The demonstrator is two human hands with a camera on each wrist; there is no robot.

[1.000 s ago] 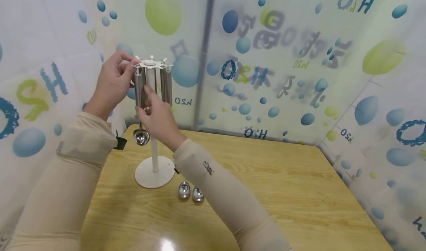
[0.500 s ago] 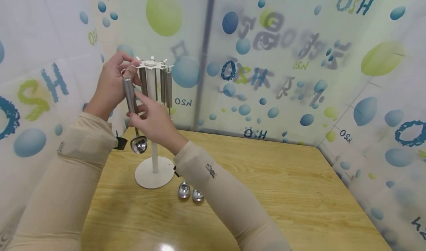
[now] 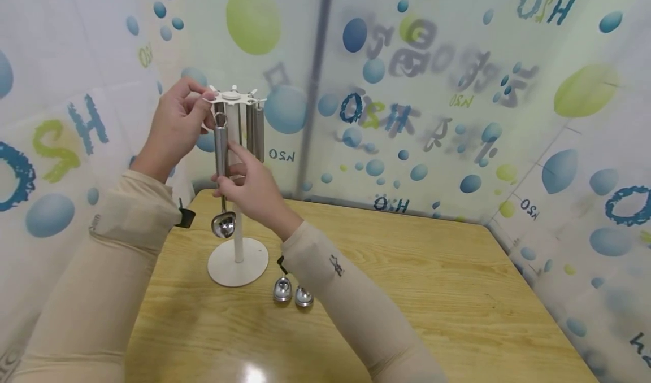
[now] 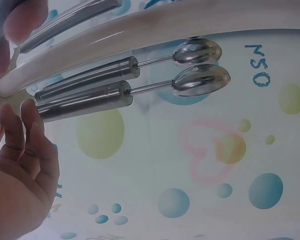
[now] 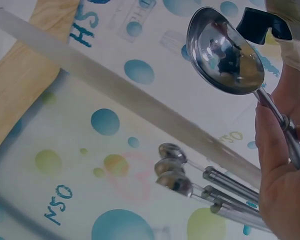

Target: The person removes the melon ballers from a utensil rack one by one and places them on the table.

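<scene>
A white utensil stand (image 3: 238, 264) with a hooked top rises from a round base. My left hand (image 3: 175, 117) is at the left of its top, thumb and forefinger pinching one hook arm. My right hand (image 3: 254, 185) holds a small steel ladle (image 3: 221, 146) by its handle, upright in front of the pole, its bowl down and its hanging ring (image 3: 220, 119) just under the hooked top. In the right wrist view the shiny ladle bowl (image 5: 225, 55) stands above my fingers. Several other steel utensils (image 4: 200, 80) hang from the stand, partly hidden behind the pole and hands.
Two steel scoop-like heads (image 3: 282, 290) lie on the wooden table (image 3: 407, 292) right of the base; their handles are hidden by my right sleeve. Patterned curtain walls (image 3: 386, 146) close in behind the table and on both sides.
The ladle went from up close under a left hook, down and leftward, then back right in front of the pole, now lower. My right hand moved with it; my left hand stayed at the hook.
</scene>
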